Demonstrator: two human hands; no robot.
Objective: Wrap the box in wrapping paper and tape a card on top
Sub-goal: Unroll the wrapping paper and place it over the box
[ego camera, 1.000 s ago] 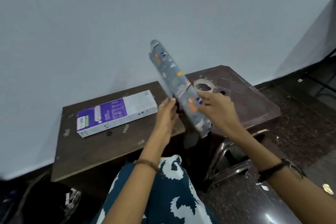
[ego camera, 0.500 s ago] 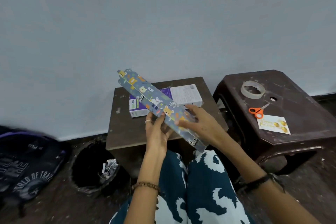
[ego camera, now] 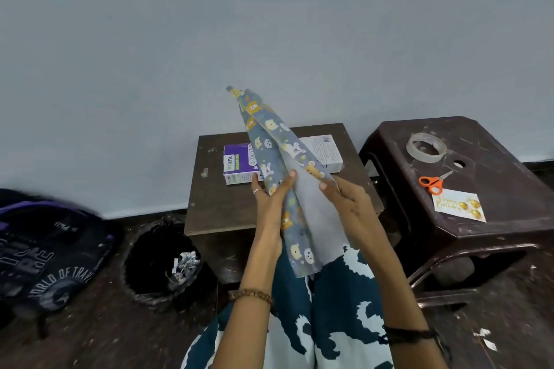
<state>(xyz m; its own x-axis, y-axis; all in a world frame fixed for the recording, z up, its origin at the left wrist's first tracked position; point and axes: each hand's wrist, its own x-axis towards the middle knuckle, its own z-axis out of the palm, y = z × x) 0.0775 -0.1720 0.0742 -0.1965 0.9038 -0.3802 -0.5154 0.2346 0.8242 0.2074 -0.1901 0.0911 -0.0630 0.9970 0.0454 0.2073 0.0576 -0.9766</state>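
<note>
A person seated on the floor holds folded wrapping paper (ego camera: 271, 141) up in front of them, above their lap. The left hand (ego camera: 271, 204) grips one patterned edge, fingers curled round it; the right hand (ego camera: 349, 204) pinches the other edge. Half a second ago the paper was a closed, flat strip — now the two edges have parted near the hands, showing the plain white inner side, while the far tip is still pressed together. The unfolding has begun, so laying the sheet flat looks like the next step.

Just beyond the hands, partly hidden by the paper, the box (ego camera: 239, 163) lies unwrapped on a small dark table (ego camera: 215, 213). To the right of the right hand stands a brown plastic stool (ego camera: 509, 159) carrying a tape roll (ego camera: 426, 148), orange scissors (ego camera: 433, 183) and the card (ego camera: 458, 205), all untouched. To the left of the left hand, on the floor, sit a black bin (ego camera: 162, 266) and a dark backpack (ego camera: 45, 249).
</note>
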